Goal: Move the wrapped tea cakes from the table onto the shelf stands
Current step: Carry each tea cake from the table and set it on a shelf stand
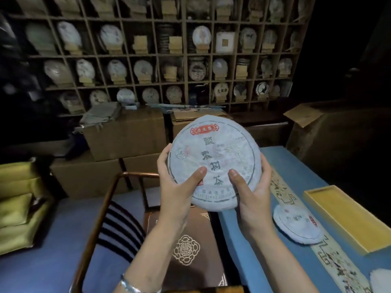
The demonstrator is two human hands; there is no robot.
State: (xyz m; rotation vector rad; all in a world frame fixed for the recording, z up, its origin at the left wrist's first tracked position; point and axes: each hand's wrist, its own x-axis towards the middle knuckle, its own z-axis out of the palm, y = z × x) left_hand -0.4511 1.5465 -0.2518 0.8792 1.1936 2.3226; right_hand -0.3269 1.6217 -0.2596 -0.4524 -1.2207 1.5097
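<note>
I hold a round tea cake in white paper with a red label and dark characters upright in front of me, above the table's near-left edge. My left hand grips its left rim, thumb on the face. My right hand grips the right rim the same way. A second wrapped tea cake lies flat on the blue table. The edge of a third cake shows at the bottom right corner. The grid shelf behind holds many cakes on wooden stands; some stands, such as this empty stand, are bare.
A yellow wooden tray lies on the table at the right, beside a patterned runner. A wooden chair with a brown embroidered cushion stands below my arms. Cardboard boxes are stacked before the shelf. A yellow-green seat is at left.
</note>
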